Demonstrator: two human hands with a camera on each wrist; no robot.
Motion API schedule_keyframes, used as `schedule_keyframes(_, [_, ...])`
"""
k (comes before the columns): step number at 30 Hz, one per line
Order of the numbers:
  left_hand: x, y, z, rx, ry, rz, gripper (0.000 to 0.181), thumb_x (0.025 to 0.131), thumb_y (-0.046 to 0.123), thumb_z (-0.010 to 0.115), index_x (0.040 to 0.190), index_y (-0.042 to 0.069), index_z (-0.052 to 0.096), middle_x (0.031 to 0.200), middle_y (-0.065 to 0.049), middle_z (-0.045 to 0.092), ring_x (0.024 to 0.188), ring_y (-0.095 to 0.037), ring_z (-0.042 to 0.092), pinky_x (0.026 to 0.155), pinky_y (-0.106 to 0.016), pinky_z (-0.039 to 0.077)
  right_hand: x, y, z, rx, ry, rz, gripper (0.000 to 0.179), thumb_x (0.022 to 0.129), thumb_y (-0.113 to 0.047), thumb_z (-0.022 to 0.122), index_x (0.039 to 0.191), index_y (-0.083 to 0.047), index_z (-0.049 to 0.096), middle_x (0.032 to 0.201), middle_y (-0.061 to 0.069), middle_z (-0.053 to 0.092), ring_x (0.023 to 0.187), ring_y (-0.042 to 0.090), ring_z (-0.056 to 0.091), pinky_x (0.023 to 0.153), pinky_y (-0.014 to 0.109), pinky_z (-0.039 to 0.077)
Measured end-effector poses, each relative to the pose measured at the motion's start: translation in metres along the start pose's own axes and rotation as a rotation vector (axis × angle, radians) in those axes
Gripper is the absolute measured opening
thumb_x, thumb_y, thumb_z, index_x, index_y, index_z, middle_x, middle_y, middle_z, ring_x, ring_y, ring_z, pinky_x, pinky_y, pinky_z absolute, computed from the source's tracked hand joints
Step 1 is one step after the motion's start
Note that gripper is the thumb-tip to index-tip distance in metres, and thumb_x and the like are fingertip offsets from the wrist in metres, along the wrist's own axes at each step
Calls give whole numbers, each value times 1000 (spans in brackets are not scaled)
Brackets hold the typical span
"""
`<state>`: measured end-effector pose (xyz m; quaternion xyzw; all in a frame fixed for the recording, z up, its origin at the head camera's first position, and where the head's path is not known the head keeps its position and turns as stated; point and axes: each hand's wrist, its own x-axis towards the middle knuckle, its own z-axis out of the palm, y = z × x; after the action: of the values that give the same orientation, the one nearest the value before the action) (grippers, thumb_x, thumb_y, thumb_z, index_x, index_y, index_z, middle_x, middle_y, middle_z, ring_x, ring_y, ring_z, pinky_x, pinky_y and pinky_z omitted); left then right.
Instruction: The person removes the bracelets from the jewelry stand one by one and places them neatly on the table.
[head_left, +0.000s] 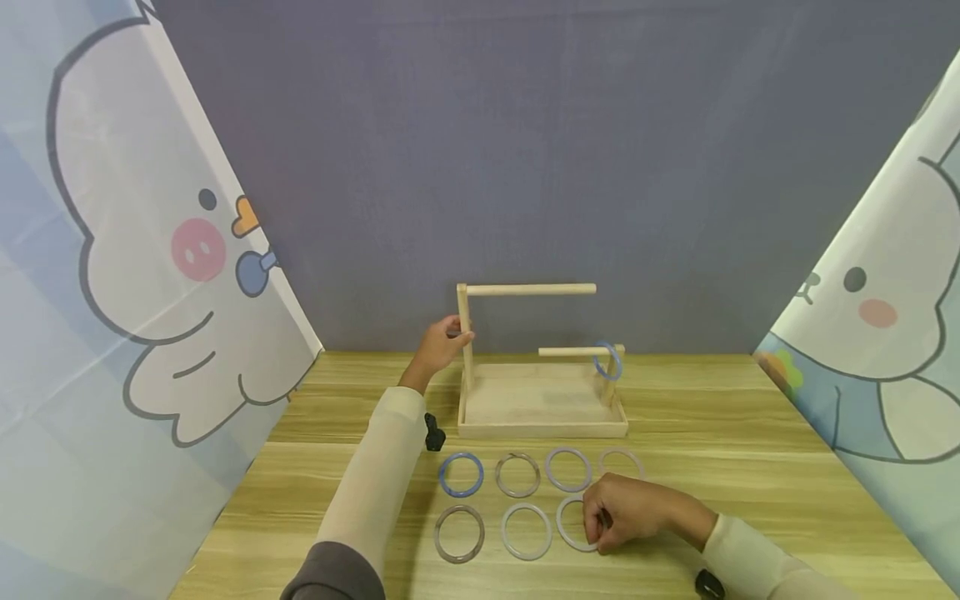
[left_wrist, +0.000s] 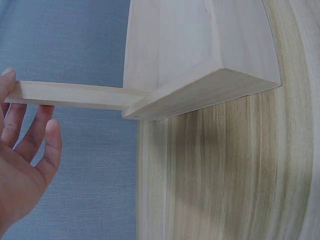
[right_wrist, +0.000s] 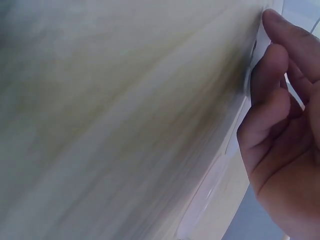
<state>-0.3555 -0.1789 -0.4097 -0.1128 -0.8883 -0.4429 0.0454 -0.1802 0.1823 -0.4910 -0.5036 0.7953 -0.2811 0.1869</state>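
My left hand grips the tall upright post of a wooden bangle stand, thumb on one side and fingers on the other. My right hand is low over the table, thumb and fingers pinching the right edge of a whitish bangle; the fingertips partly hide it. In the right wrist view the curled right fingers are close to the tabletop. A blue bangle hangs on the stand's short lower bar, near its post. The long upper bar carries nothing.
Several other bangles lie in two rows before the stand: blue, brownish, lilac, pale pink, grey-brown and white. A grey cloth wall rises behind the wooden table; printed curtains flank both sides.
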Motion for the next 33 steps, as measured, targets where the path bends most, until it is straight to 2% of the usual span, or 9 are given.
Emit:
schedule_keyframes(10, [1, -1, -2, -9, -2, -3, 36, 103, 30, 62, 135, 12, 60, 138, -15, 59, 126, -36, 60, 100, -53, 53, 2, -2, -2, -21, 1, 17, 14, 79, -9, 84, 84, -18, 76, 84, -17, 65, 72, -12, 54, 61, 14, 53])
schedule_keyframes(17, [2, 2, -2, -1, -11, -4, 42, 104, 30, 60, 141, 11, 54, 143, -16, 56, 130, -36, 57, 103, -53, 52, 0, -1, -12, 53, 33, 42, 7, 89, -13, 78, 87, -19, 74, 87, -16, 67, 69, -10, 54, 59, 17, 54])
schedule_keyframes(24, [3, 1, -2, -21, -16, -2, 42, 104, 29, 60, 141, 10, 55, 142, -17, 56, 130, -36, 57, 103, -53, 52, 5, 3, -26, -47, 155, 30, 8, 92, -12, 74, 88, -19, 76, 79, -18, 67, 66, -12, 50, 57, 15, 50])
schedule_keyframes(28, [4, -1, -1, -35, -22, -7, 43, 104, 30, 60, 141, 11, 54, 142, -15, 57, 131, -35, 57, 103, -52, 52, 6, 5, -34, -74, 223, 69, 6, 96, -15, 70, 93, -16, 75, 82, -17, 66, 69, -10, 50, 60, 16, 50])
schedule_keyframes(33, [4, -3, 0, -37, -22, 1, 41, 104, 30, 61, 139, 10, 56, 139, -15, 58, 128, -34, 58, 102, -51, 53, 7, 8, -45, -78, 321, 114, 7, 97, -13, 69, 95, -10, 75, 83, -7, 71, 65, -8, 47, 56, 17, 46])
